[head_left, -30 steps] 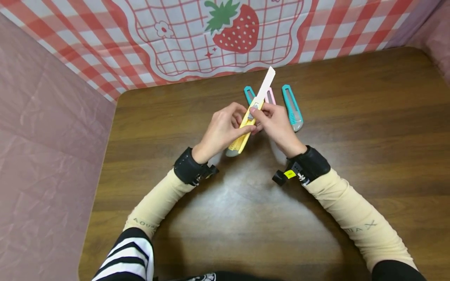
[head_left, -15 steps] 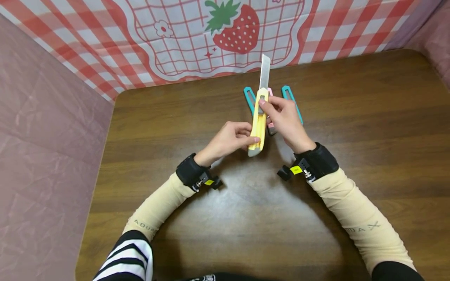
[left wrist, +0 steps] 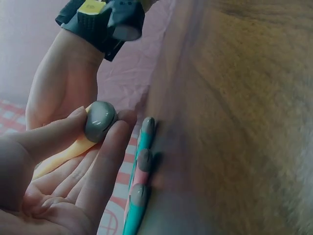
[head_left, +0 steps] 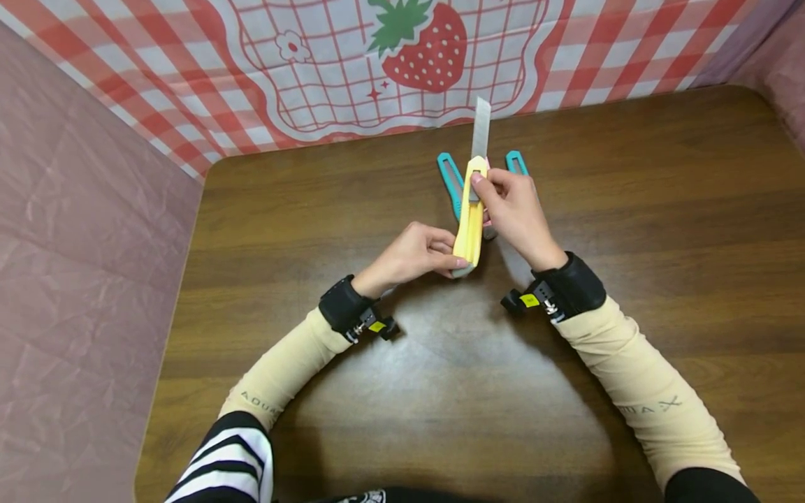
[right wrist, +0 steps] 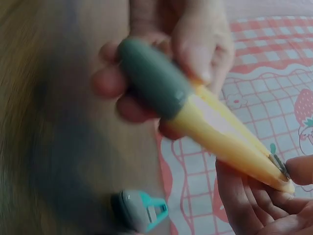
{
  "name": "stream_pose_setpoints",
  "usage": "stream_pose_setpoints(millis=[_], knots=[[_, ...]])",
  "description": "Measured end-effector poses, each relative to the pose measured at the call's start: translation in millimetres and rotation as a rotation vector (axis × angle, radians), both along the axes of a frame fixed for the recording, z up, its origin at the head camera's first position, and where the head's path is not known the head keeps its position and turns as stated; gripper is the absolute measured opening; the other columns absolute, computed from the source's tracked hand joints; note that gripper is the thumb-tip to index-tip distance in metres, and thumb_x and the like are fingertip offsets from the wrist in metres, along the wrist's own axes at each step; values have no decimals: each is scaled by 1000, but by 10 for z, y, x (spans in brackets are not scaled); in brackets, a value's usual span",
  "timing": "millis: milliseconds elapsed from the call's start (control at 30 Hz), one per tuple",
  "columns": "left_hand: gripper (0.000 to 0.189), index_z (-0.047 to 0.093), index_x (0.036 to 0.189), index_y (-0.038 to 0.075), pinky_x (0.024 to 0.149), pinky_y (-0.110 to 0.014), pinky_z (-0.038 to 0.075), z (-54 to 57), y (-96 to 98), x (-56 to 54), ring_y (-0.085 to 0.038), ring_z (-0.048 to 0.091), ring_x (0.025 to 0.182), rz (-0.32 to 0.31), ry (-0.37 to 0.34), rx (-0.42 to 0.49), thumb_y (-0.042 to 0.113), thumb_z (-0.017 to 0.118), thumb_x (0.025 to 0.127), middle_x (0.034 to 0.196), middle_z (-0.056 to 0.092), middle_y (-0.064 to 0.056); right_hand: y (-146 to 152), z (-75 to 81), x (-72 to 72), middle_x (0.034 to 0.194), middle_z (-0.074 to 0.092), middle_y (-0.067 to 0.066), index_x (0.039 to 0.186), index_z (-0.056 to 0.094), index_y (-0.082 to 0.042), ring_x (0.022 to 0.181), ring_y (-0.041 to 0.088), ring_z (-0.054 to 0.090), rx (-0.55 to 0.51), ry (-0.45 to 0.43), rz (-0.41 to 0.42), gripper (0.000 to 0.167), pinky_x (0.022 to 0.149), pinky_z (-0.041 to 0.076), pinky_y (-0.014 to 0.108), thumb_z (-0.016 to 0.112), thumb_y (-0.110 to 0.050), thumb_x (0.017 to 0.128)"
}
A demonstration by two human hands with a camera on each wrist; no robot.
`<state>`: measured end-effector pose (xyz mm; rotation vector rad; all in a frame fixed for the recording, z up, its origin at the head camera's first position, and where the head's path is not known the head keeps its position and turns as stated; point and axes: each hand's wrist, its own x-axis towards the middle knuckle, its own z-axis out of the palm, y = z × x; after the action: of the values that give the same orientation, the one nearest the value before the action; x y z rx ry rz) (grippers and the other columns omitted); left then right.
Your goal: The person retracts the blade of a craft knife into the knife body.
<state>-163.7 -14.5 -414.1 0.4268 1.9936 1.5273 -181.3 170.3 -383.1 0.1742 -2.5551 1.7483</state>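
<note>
Both hands hold a yellow box cutter [head_left: 467,234] above the table, its blade [head_left: 481,129] extended and pointing away toward the cloth. My left hand [head_left: 418,255] pinches the cutter's lower end between thumb and fingers; the grey end cap [left wrist: 100,121] shows between them in the left wrist view. Higher up, my right hand [head_left: 518,216] grips the body near the blade, with its thumb on the grey slider [right wrist: 279,166]. Behind the held cutter lie a teal cutter [head_left: 448,183], a mostly covered pink cutter [left wrist: 142,175] and a second teal cutter [head_left: 516,163].
The brown wooden table [head_left: 402,391] stretches around the hands. A red-checked strawberry cloth [head_left: 428,49] hangs along its back edge, and pinkish fabric [head_left: 82,279] covers the left side. Black wrist cameras [head_left: 346,304] sit on both wrists.
The yellow cutter has swung from a slant to nearly straight ahead and shifted right. My left hand has moved right and down to its lower end; my right hand has moved slightly right.
</note>
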Motion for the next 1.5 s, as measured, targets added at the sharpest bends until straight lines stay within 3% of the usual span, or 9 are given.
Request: stream_pose_setpoints(millis=[200, 467, 700, 833, 1067, 1300, 1500], knots=[[19, 70, 102, -1, 72, -33, 64, -22, 41, 32, -8, 69, 71, 29, 34, -26, 11, 75, 87, 93, 76, -15, 16, -16, -16, 50, 51, -8, 87, 65, 5, 45, 5, 52, 43, -7, -20, 40, 42, 44, 15, 54, -31, 102], [20, 70, 103, -2, 70, -33, 64, -59, 75, 47, -7, 69, 69, 57, 65, -31, 10, 75, 87, 95, 76, -20, 31, -100, -51, 55, 60, -10, 86, 69, 3, 42, 3, 54, 50, -32, -19, 46, 40, 46, 19, 57, -39, 99], [20, 71, 102, -2, 69, -32, 64, -56, 80, 53, -8, 69, 69, 52, 79, -39, 11, 75, 87, 94, 76, -19, 21, -115, -58, 53, 54, -7, 79, 67, 1, 44, 13, 54, 58, -14, -42, 49, 39, 44, 18, 54, -40, 100], [19, 71, 101, 0, 67, -29, 63, -61, 80, 63, -7, 69, 69, 55, 85, -55, 12, 75, 87, 93, 76, -17, 23, -112, -52, 52, 54, -9, 76, 66, 2, 44, 11, 53, 58, -4, -38, 46, 39, 41, 18, 56, -37, 100], [22, 70, 104, -2, 69, -31, 64, -65, 90, 83, -8, 70, 69, 65, 44, -26, 12, 75, 88, 95, 76, -18, 28, -122, -48, 51, 53, -10, 79, 69, 2, 46, 9, 52, 52, 2, -38, 44, 41, 41, 20, 58, -36, 99], [21, 70, 104, -3, 70, -33, 65, -64, 95, 90, -7, 70, 70, 71, 17, -8, 10, 74, 88, 95, 75, -20, 34, -125, -43, 48, 46, -10, 69, 62, -3, 46, 6, 44, 82, 21, -29, 47, 41, 34, 21, 58, -39, 99], [20, 70, 104, -2, 71, -33, 65, -70, 94, 86, -8, 70, 69, 70, 1, -9, 10, 74, 88, 96, 76, -20, 20, -120, -56, 53, 49, -9, 79, 67, 0, 47, 3, 40, 108, 22, -6, 38, 42, 30, 20, 60, -32, 98]])
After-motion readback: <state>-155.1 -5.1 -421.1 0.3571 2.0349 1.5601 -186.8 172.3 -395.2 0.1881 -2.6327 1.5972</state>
